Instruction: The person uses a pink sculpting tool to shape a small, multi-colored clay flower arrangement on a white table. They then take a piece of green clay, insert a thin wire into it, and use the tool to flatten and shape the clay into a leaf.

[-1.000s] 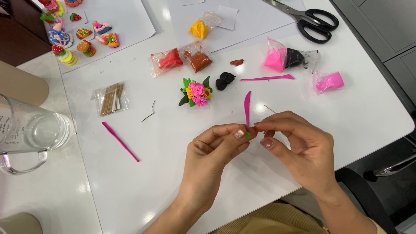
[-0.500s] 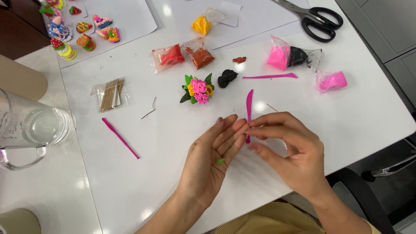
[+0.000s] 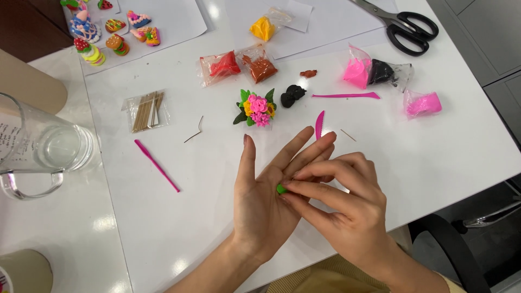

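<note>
Since the earlier frame, your left hand (image 3: 266, 201) has opened flat, palm up, and the green clay bit (image 3: 281, 189) now lies on that palm instead of being pinched between both hands. Your right hand (image 3: 347, 209) has its fingertips pressed on the green bit, a light pinch-like grip with the thumb beneath; the left grip is fully open, holding nothing, only carrying the clay.

Your white bench (image 3: 163, 228) is glossy and throws back ceiling light. At far left stands a clear glass pitcher (image 3: 38, 149), smooth and round. Next comes a small clear bag of wooden sticks (image 3: 146, 111), then a thin pink rod (image 3: 157, 165) lying slantwise. Near the middle sits a little clay bouquet (image 3: 255, 107), pink and yellow with green leaves, lumpy and matte. A pink serrated blade tool (image 3: 319, 123) shows just behind your left fingertips. Farther right lie bags of pink clay (image 3: 422, 104), soft and crumpled, and black-handled scissors (image 3: 404, 24) at the back edge.
</note>
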